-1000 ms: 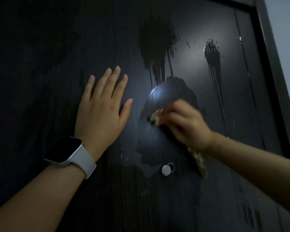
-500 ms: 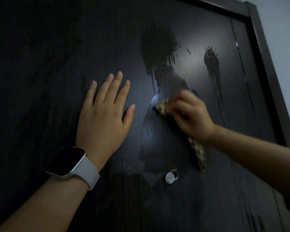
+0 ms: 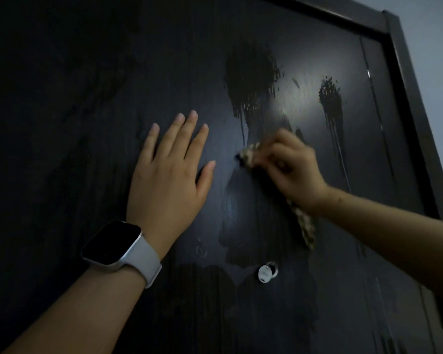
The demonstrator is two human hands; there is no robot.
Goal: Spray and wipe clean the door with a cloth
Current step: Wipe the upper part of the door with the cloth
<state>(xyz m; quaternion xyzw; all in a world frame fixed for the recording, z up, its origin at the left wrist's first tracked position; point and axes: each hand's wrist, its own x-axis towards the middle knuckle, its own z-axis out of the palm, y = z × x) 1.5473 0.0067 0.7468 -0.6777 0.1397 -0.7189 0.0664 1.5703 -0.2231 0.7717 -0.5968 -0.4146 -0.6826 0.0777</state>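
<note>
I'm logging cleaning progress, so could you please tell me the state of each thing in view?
door: shut in its frame, partly wiped
large spray patch: wet, dripping, unwiped
small spray patch: wet, dripping, unwiped
cloth: bunched, pressed on door
right hand: gripping cloth
left hand: flat on door
watch: screen dark
peephole cover: swung aside

We see the door (image 3: 164, 60) as dark wood-grain, semi-matt where dry, glossy where wet. Spray patches (image 3: 251, 75) read as shiny beaded liquid with thin runs down the panel. The cloth (image 3: 251, 154) looks soft, mottled tan fabric, rough-textured; details blurred. The peephole (image 3: 266, 272) is bright polished metal. The watch (image 3: 113, 242) has a glossy black glass face, satin metal case, smooth matt pale band. Door frame (image 3: 404, 72) looks smooth, dark, slightly satin.
</note>
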